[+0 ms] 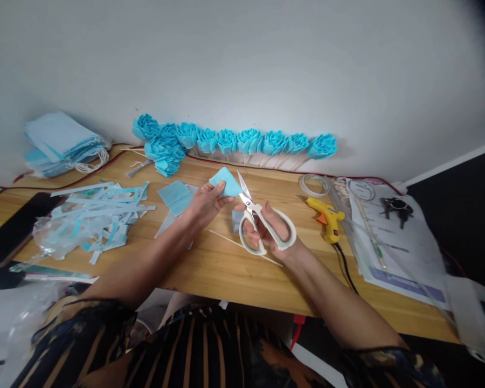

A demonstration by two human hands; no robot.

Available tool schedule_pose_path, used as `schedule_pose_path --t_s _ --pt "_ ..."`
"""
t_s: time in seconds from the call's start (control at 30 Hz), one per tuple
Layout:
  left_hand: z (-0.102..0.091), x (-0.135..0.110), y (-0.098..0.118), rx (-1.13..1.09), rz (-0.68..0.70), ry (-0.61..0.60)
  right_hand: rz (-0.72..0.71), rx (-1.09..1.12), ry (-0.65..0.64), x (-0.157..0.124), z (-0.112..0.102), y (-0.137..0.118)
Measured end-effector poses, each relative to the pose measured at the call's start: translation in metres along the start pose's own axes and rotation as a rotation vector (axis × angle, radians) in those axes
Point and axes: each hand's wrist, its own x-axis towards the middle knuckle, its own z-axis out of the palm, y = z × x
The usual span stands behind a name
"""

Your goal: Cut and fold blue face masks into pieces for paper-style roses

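Observation:
Between the thumb and fingers of my left hand (210,203) is a folded piece of blue fabric (228,183). My right hand (269,226) has its fingers through the handles of white-handled scissors (248,202). The blades are parted, right at the fabric's right corner; whether they touch it I cannot tell. Flat on the table beside my left wrist lie more blue fabric squares (175,196). A thin pale stick (226,238) runs beneath my right hand, and a small greyish piece (238,221) is partly hidden behind the scissors.
Blue handmade flowers (248,141) line the wall. Cut strips (105,207), a phone (18,229) and stacked face masks (62,141) occupy the left. Rightward are a yellow glue gun (326,215), a tape roll (314,185), papers (404,237) and keys (396,207).

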Motion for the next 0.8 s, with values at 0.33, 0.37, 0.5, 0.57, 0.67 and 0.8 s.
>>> schedule_pose_path --t_s 0.33,0.37,0.5,0.57,0.67,0.8 --pt "0.0018 0.0001 0.0003 -0.007 0.008 0.018 0.004 0.045 0.019 -0.0004 0.0032 -0.0003" --pt "0.0017 0.0001 0.0002 -0.012 0.011 0.015 0.005 0.048 0.021 -0.0005 0.0032 0.0000" --pt "-0.0004 0.0009 -0.0012 -0.017 0.019 0.002 0.021 0.059 0.034 -0.0016 0.0035 0.0005" --pt "-0.0020 0.0014 -0.0020 -0.015 0.023 -0.015 0.030 0.067 0.044 -0.0020 0.0037 0.0005" --pt "-0.0039 0.0020 -0.0028 -0.025 0.043 -0.045 0.042 0.087 0.048 -0.0012 0.0029 0.0008" --pt "-0.0034 0.0025 -0.0023 -0.034 0.046 -0.012 0.075 0.133 0.031 0.0012 0.0011 0.0017"
